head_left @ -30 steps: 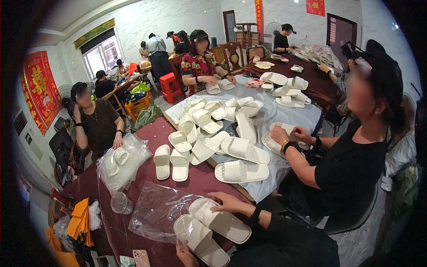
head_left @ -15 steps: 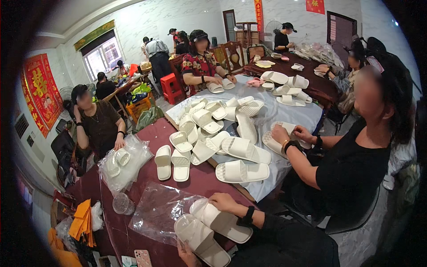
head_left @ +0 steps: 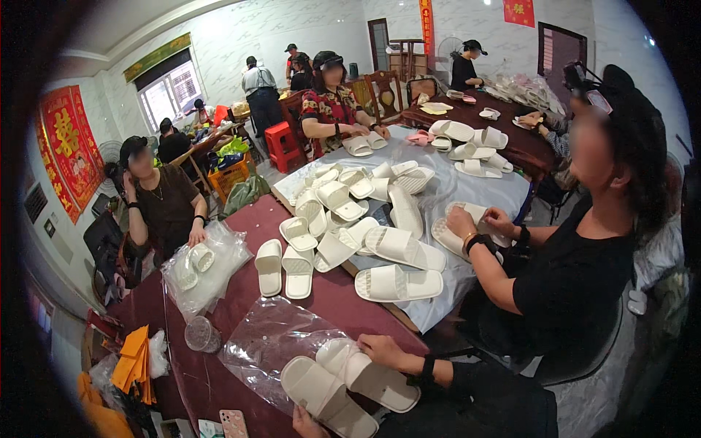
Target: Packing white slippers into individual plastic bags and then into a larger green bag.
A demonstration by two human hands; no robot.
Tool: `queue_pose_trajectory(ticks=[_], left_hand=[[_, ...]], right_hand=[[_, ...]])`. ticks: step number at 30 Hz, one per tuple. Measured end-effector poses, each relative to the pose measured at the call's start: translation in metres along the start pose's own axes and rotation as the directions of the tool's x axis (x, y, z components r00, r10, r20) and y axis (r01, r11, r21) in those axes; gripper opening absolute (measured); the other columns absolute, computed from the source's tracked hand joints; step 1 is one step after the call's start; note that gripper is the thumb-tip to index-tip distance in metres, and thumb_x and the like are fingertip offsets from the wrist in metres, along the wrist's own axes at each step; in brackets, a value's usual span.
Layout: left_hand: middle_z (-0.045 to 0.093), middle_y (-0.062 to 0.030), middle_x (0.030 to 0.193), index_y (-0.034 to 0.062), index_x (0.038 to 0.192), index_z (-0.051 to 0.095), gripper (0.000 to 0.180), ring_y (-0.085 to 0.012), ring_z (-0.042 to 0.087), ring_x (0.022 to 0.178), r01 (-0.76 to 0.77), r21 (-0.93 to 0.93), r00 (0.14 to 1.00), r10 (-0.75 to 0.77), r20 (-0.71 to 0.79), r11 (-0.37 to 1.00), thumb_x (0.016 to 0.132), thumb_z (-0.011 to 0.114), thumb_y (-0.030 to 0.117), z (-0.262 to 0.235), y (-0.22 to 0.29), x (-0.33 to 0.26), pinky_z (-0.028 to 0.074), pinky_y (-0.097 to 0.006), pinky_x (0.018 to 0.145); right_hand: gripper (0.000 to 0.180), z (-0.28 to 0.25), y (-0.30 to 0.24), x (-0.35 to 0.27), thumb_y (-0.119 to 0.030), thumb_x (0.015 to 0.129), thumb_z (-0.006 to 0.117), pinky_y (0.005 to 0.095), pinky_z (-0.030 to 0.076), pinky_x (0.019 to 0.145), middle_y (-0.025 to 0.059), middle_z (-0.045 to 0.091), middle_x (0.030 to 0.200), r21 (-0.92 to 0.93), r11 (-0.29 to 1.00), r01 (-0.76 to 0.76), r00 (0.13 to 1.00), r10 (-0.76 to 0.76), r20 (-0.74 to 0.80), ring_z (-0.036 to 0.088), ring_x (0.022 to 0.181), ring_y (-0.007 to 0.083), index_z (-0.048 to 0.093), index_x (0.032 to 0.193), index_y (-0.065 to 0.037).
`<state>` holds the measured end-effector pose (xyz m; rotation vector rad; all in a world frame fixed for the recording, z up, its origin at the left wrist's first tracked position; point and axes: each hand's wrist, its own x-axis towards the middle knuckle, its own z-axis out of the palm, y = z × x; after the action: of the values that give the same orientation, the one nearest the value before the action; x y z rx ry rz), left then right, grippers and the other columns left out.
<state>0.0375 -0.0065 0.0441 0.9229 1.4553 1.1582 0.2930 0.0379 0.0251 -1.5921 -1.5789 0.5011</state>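
Note:
A pair of white slippers, the left one (head_left: 321, 394) and the right one (head_left: 369, 372), lies side by side at the near edge of the table. Their far ends are inside a clear plastic bag (head_left: 266, 339), whose edge crosses over them. My right hand (head_left: 380, 352) pinches the bag's edge beside the right slipper. Low in the picture, my left hand (head_left: 308, 423) is closed at the bag's edge by the left slipper; its lower part is cut off.
Many white slippers (head_left: 336, 201) are heaped mid-table. A co-worker (head_left: 569, 270) on the right handles another pair. At left are bagged slippers (head_left: 196, 266), a clear cup (head_left: 202, 334), orange cards (head_left: 133, 361) and a phone (head_left: 234, 423). More people sit across the table.
My right hand has moved slightly right and down, from over the right slipper to its side. The slippers have shifted a little, and the bag's edge now lies across them.

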Motion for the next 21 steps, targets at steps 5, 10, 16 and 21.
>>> queue_pose_trajectory(ticks=[5,10,16,21], left_hand=[[0.058,-0.0160,0.106,-0.0076,0.115,0.050,0.039,-0.0220,0.052,0.094,-0.015,0.110,1.000,0.012,0.024,0.994,0.091,0.045,0.023,-0.007,0.019,-0.015,0.041,-0.031,0.083],[0.056,-0.0180,0.110,-0.0081,0.118,0.047,0.039,-0.0236,0.052,0.096,0.041,0.013,0.994,-0.042,0.101,0.999,0.094,0.039,0.022,-0.014,-0.002,-0.007,0.040,-0.031,0.085],[0.056,-0.0178,0.110,-0.0081,0.118,0.047,0.041,-0.0243,0.052,0.096,0.028,-0.015,0.988,-0.026,0.150,0.999,0.094,0.039,0.024,-0.009,-0.014,-0.006,0.040,-0.032,0.084],[0.055,-0.0187,0.109,-0.0084,0.117,0.046,0.040,-0.0263,0.051,0.097,0.117,0.021,0.977,-0.119,0.179,0.993,0.093,0.037,0.021,-0.003,-0.004,-0.023,0.040,-0.033,0.084]], right_hand=[[0.018,-0.007,0.006,-0.003,-0.021,0.087,0.048,0.0421,0.044,0.062,0.0188,0.058,0.078,0.159,0.987,0.003,0.999,-0.011,0.049,0.057,0.074,0.0365,0.054,0.087,-0.004],[0.019,-0.018,0.002,-0.002,-0.019,0.089,0.047,0.0346,0.044,0.057,0.0119,0.058,0.069,0.417,0.885,-0.207,0.977,0.206,0.049,0.058,0.063,0.0232,0.053,0.084,-0.002],[0.019,-0.017,0.011,-0.018,-0.019,0.090,0.049,0.0298,0.044,0.057,0.0110,0.058,0.069,0.235,0.963,-0.133,0.987,0.150,-0.058,0.056,0.060,0.0178,0.053,0.084,-0.001],[0.019,-0.026,0.010,-0.021,-0.021,0.089,0.050,0.0367,0.043,0.058,0.0160,0.057,0.070,0.208,0.969,-0.130,0.988,0.145,-0.057,0.057,0.065,0.0294,0.052,0.085,-0.003]])
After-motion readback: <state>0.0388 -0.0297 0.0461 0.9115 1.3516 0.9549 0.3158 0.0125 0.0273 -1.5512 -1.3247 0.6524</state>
